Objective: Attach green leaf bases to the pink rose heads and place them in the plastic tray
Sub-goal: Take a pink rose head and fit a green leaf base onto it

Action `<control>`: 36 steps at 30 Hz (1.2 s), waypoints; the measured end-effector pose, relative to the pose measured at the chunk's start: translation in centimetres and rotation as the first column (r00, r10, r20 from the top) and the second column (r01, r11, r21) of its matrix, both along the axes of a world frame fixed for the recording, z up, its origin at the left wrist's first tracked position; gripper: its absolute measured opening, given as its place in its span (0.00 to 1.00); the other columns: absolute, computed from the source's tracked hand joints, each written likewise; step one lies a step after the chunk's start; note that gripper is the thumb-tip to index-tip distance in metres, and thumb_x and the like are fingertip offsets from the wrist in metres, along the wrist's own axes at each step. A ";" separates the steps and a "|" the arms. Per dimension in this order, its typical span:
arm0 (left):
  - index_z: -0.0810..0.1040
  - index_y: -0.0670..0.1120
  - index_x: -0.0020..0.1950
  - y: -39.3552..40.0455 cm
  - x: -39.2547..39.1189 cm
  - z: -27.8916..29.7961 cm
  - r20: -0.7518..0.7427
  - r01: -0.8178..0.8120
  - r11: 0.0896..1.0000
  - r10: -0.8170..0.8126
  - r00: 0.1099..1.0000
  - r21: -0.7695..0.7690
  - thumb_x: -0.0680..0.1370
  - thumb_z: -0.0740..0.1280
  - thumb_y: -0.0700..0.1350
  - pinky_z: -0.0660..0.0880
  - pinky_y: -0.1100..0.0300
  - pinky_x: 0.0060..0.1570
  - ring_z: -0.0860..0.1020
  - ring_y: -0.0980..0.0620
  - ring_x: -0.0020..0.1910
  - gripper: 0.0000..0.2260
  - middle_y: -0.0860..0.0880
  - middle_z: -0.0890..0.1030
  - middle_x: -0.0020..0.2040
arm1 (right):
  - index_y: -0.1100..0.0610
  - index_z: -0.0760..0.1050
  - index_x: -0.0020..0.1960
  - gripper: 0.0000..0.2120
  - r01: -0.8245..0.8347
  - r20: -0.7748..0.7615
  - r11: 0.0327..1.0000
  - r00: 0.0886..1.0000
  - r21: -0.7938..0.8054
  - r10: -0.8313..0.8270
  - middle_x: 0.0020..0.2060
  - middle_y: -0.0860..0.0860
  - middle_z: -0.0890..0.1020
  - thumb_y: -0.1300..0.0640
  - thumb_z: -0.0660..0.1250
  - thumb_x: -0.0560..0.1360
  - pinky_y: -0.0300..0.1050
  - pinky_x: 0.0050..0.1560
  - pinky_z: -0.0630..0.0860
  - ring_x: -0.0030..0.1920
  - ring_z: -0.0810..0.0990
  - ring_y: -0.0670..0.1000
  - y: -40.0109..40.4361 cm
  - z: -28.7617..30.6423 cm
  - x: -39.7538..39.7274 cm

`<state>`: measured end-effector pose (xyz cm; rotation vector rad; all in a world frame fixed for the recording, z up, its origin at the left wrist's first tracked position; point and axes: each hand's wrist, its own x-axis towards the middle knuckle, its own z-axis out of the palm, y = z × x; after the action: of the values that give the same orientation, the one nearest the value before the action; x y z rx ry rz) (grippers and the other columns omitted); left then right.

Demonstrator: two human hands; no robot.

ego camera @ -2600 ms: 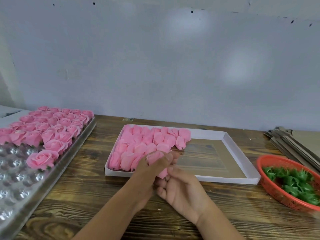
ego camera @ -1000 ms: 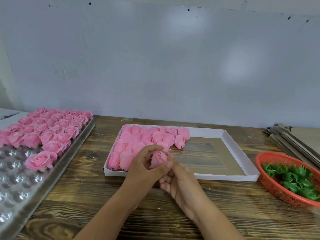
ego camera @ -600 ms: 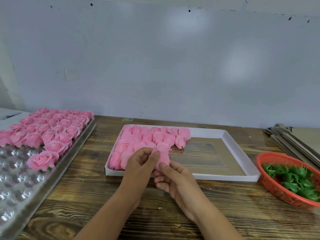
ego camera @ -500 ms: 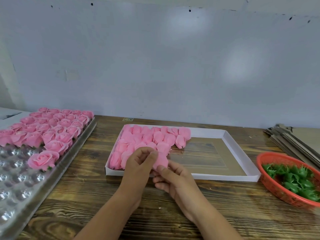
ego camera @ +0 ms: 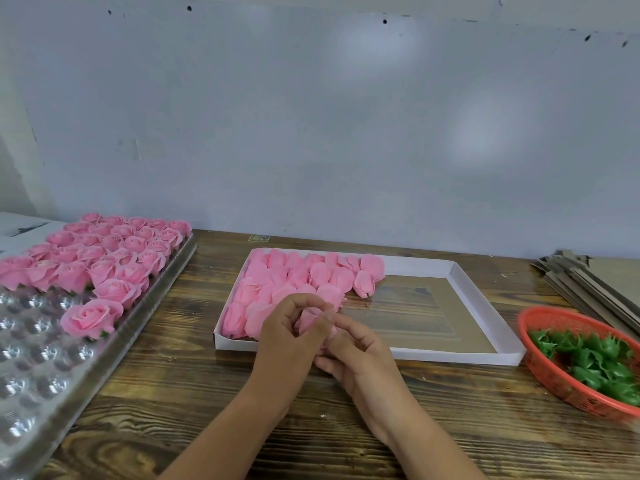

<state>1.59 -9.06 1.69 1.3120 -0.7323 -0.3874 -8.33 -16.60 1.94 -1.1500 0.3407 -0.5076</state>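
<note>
While our fingers (ego camera: 323, 320) curl round a single pink rose head (ego camera: 310, 317), both hands meet just in front of the white box (ego camera: 485, 306): our left hand (ego camera: 287, 341) wraps it from the left and our right hand (ego camera: 356, 348) pinches it from the right. We hold it above the near edge of the box, over the bench (ego camera: 207, 393). We cannot make out a green base on it, so we judge the fitting is not yet done for this one. Its long axis seems to run roughly upright, tilted a little away from us, though our fingers hide most of it and we cannot tell which end is up.

Beyond our hands, loose rose heads (ego camera: 294, 275) fill the left part of the box, lying on their sides. Off to the right, green leaf bases (ego camera: 588, 362) sit in a red basket (ego camera: 540, 320). On the left, the plastic tray (ego camera: 41, 375) carries several rows of finished roses (ego camera: 104, 258) at its far end, with many near cups unfilled, so much work remains.
</note>
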 end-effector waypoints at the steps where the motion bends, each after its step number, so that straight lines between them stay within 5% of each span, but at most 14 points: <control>1: 0.83 0.55 0.46 -0.1 0.0 0.0 0.002 -0.026 1.000 0.026 1.000 -0.005 0.78 0.71 0.42 0.81 0.59 0.47 0.83 0.52 0.49 0.07 0.51 0.85 0.47 | 0.56 0.81 0.62 0.18 0.000 0.007 1.000 1.000 0.013 0.000 0.55 0.60 0.84 0.56 0.70 0.72 0.43 0.51 0.79 0.54 0.84 0.55 0.0 -0.1 0.0; 4: 0.82 0.54 0.46 0.1 0.0 0.5 -0.087 -0.060 0.996 0.054 0.995 -0.064 0.77 0.71 0.47 0.79 0.64 0.45 0.84 0.55 0.48 0.02 0.50 0.86 0.47 | 0.58 0.81 0.62 0.19 -0.039 0.063 0.993 0.998 0.115 0.032 0.54 0.63 0.83 0.59 0.70 0.72 0.42 0.48 0.81 0.47 0.83 0.53 -0.1 -0.2 0.0; 7: 0.79 0.55 0.58 0.5 -0.1 0.7 -0.174 0.099 0.994 -0.107 0.979 -0.050 0.70 0.77 0.58 0.80 0.62 0.48 0.84 0.55 0.54 0.20 0.52 0.86 0.55 | 0.62 0.78 0.64 0.18 -0.139 0.137 0.969 0.984 0.206 0.112 0.58 0.63 0.81 0.60 0.66 0.76 0.43 0.53 0.81 0.53 0.81 0.55 -0.2 0.0 0.0; 9: 0.77 0.57 0.63 0.5 -0.7 0.7 -0.173 0.176 0.984 -0.170 0.970 0.014 0.70 0.79 0.51 0.81 0.60 0.50 0.84 0.55 0.55 0.23 0.55 0.85 0.57 | 0.64 0.74 0.67 0.18 -0.222 0.192 0.948 0.965 0.226 0.180 0.63 0.64 0.78 0.60 0.65 0.79 0.48 0.63 0.77 0.63 0.78 0.60 -0.1 0.0 -0.1; 11: 0.81 0.59 0.58 0.4 -1.2 0.7 -0.132 0.165 0.985 -0.157 0.979 0.057 0.72 0.78 0.44 0.81 0.63 0.46 0.84 0.56 0.52 0.18 0.55 0.86 0.54 | 0.62 0.75 0.67 0.18 -0.289 0.204 0.932 0.948 0.218 0.246 0.65 0.63 0.77 0.58 0.66 0.78 0.51 0.66 0.74 0.67 0.75 0.60 0.0 0.0 -0.1; 13: 0.84 0.58 0.49 0.3 -1.5 0.9 -0.133 0.118 0.990 -0.106 0.985 0.082 0.72 0.76 0.48 0.82 0.61 0.43 0.85 0.55 0.48 0.08 0.52 0.87 0.49 | 0.60 0.79 0.64 0.18 -0.323 0.174 0.922 0.941 0.213 0.290 0.65 0.63 0.77 0.56 0.69 0.75 0.53 0.65 0.74 0.67 0.75 0.60 0.0 0.0 -0.1; 17: 0.86 0.54 0.47 0.6 -1.4 1.2 -0.142 0.153 0.985 -0.140 0.980 0.084 0.69 0.70 0.53 0.81 0.57 0.41 0.86 0.50 0.47 0.09 0.49 0.87 0.47 | 0.59 0.82 0.58 0.20 -0.382 0.135 0.890 0.924 0.249 0.359 0.52 0.58 0.83 0.52 0.76 0.69 0.49 0.56 0.77 0.54 0.79 0.56 -0.1 -0.2 -0.1; 20: 0.86 0.51 0.44 1.0 -1.1 1.4 -0.084 0.189 0.980 -0.183 0.979 0.061 0.71 0.69 0.53 0.80 0.60 0.39 0.86 0.51 0.46 0.09 0.49 0.87 0.47 | 0.59 0.84 0.53 0.19 -0.376 0.093 0.854 0.925 0.359 0.368 0.44 0.57 0.81 0.50 0.76 0.65 0.45 0.42 0.78 0.45 0.77 0.54 -0.2 -0.5 0.0; 23: 0.85 0.50 0.43 1.1 -0.8 1.4 -0.013 0.176 0.983 -0.175 0.984 0.054 0.73 0.68 0.53 0.80 0.62 0.40 0.85 0.52 0.46 0.09 0.48 0.86 0.45 | 0.59 0.83 0.54 0.20 -0.363 0.082 0.850 0.930 0.382 0.360 0.44 0.58 0.79 0.50 0.75 0.67 0.44 0.40 0.77 0.45 0.75 0.54 -0.2 -0.6 0.0; 28: 0.83 0.52 0.38 0.8 -0.5 1.4 0.074 0.031 0.999 -0.032 0.997 0.008 0.79 0.69 0.41 0.78 0.66 0.38 0.83 0.58 0.41 0.12 0.51 0.86 0.41 | 0.60 0.78 0.61 0.21 -0.353 0.130 0.883 0.936 0.310 0.328 0.49 0.60 0.76 0.53 0.73 0.71 0.44 0.46 0.77 0.47 0.75 0.54 -0.1 -0.5 0.0; 36: 0.74 0.49 0.36 0.7 0.0 0.5 0.462 -0.222 0.975 0.208 0.862 -0.025 0.79 0.63 0.46 0.70 0.67 0.32 0.74 0.53 0.33 0.12 0.51 0.76 0.31 | 0.61 0.79 0.62 0.19 -0.343 0.093 0.928 0.939 0.149 0.332 0.58 0.65 0.75 0.51 0.67 0.77 0.51 0.59 0.72 0.58 0.69 0.61 0.4 -0.3 0.0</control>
<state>1.58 -8.37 2.17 1.5168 -0.9657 0.1076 -8.30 -16.17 1.66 -1.0033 0.1185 -0.2088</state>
